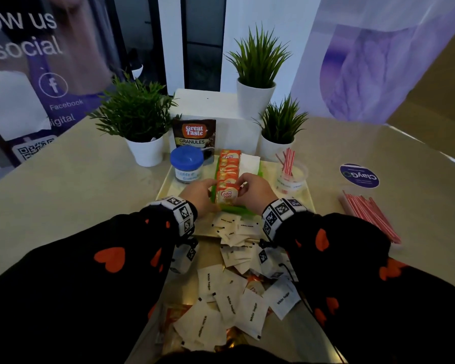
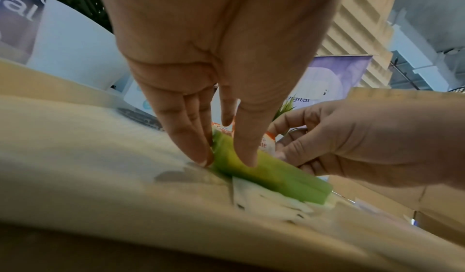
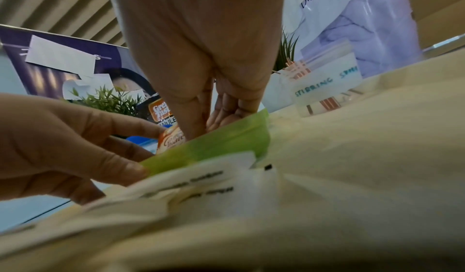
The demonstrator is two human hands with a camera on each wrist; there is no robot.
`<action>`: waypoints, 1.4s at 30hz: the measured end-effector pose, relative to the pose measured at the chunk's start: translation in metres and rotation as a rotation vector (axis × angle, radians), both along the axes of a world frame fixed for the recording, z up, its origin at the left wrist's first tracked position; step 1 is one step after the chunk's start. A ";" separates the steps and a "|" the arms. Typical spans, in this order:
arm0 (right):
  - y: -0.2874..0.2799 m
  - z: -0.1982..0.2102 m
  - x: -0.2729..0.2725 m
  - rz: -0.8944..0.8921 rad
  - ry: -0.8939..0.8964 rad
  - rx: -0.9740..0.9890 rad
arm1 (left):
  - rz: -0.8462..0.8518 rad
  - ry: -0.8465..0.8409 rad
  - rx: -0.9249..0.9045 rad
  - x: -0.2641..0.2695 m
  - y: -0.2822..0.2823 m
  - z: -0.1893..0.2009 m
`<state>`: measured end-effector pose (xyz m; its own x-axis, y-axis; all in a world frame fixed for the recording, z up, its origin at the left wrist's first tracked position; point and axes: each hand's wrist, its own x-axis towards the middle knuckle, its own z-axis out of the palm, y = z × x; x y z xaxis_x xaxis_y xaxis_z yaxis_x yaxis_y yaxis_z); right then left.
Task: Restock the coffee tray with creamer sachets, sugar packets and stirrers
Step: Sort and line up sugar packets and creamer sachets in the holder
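Note:
A green organiser box (image 1: pixel 234 208) stands on the cream tray (image 1: pixel 168 190), with a row of orange creamer sachets (image 1: pixel 227 166) on its left and white sugar packets (image 1: pixel 248 161) on its right. My left hand (image 1: pixel 208 190) touches the box's front left corner with straight fingers (image 2: pixel 198 153), thumb on the front wall. My right hand (image 1: pixel 243 189) pinches the top of the front creamer sachet (image 1: pixel 226 195), which stands upright in the box (image 3: pixel 226 137). A clear cup (image 1: pixel 290 177) on the tray's right holds a few red-striped stirrers (image 1: pixel 288 160).
Loose white sugar packets (image 1: pixel 229 298) and some creamer sachets lie heaped between my arms. A pack of stirrers (image 1: pixel 368 214) lies right of the tray. A blue-lidded jar (image 1: pixel 186 162), a coffee pouch (image 1: pixel 194 134) and potted plants (image 1: pixel 139 119) stand behind.

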<state>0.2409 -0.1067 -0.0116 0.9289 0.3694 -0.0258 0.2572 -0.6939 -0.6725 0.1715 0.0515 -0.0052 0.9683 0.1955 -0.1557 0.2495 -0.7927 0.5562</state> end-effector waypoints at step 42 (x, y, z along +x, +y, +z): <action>-0.193 -0.013 -0.136 -0.310 0.256 0.052 | -0.660 -0.023 0.379 -0.074 -0.181 0.005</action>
<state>0.1051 -0.2993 -0.0244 0.9624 0.0799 -0.2596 -0.1390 -0.6760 -0.7237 0.0970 -0.1298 0.0002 0.9052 -0.3890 -0.1712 -0.3509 -0.9113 0.2154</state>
